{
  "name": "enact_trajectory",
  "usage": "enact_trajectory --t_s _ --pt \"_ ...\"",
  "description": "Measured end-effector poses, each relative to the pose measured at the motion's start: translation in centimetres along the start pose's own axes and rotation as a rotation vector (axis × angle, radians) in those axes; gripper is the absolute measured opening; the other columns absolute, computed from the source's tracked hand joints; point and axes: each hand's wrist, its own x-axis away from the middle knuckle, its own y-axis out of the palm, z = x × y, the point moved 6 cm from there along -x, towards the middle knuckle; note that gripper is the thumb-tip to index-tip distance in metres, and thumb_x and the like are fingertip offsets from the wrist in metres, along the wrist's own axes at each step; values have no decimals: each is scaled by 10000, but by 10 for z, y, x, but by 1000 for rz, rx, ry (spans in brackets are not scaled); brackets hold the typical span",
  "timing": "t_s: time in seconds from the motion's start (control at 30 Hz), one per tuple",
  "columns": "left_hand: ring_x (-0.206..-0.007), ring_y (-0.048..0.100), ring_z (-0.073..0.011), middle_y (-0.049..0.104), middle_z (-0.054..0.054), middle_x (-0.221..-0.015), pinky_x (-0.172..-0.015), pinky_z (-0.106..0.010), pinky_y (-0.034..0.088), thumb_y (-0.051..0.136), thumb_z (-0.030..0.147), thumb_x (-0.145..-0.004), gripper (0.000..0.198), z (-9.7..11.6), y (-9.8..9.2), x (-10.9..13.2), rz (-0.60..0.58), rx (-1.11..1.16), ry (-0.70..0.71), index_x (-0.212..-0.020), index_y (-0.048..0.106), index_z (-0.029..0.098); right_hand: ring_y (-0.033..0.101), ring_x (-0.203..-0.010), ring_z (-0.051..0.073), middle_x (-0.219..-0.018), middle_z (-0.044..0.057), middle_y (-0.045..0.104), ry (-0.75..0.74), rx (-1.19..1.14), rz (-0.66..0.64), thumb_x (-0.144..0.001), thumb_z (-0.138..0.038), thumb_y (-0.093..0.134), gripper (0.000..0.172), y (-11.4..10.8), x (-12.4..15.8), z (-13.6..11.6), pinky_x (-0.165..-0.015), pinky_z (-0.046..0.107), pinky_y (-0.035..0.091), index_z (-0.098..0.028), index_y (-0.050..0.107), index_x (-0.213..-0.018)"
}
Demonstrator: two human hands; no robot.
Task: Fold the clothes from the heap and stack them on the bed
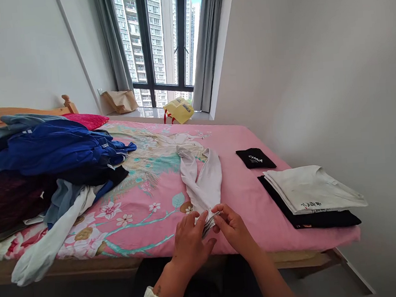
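White leggings [206, 184] lie lengthwise on the bed, their two legs pointing away from me and parting into a narrow V. Their near end, gathered and showing dark stripes, is at the bed's front edge. My left hand [190, 240] pinches this end from the left, with the thumb on the cloth. My right hand [232, 232] grips the same end from the right between thumb and fingers. The two hands are close together, and the fingertips partly cover the gathered edge.
A heap of clothes [57, 146] covers the bed's left side, with a white sleeve or leg [51, 242] hanging over the edge. At right lie folded white clothing [311, 187] on black cloth and a small folded black garment [255, 157]. A yellow bag [179, 109] stands by the window.
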Motion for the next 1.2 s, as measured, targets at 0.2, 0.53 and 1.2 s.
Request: enact_trajectory --t_s 0.2,0.53,1.2 --pt "-838 622 -183 630 -77 -890 -761 -296 528 443 74 -776 455 4 -7 -11 283 144 113 -1203 589 137 551 -587 125 -639 -44 567 22 -304 186 -804 -502 616 413 -7 7 -12 -632 286 507 -204 481 -1055" --pt "-931 644 -209 659 -108 -1024 -826 -351 548 530 202 -817 402 28 10 11 150 444 4 -1212 587 153 586 -1060 224 -1147 90 634 21 -180 313 -838 -478 572 463 11 60 13 -924 330 476 -191 561 -1201" --pt "-907 617 -220 622 -130 -1018 -808 -379 541 418 107 -812 522 45 11 21 -87 361 148 -1328 483 154 572 -1069 212 -1147 86 629 2 -53 314 -885 -493 487 445 14 62 23 -908 303 464 -172 549 -1187"
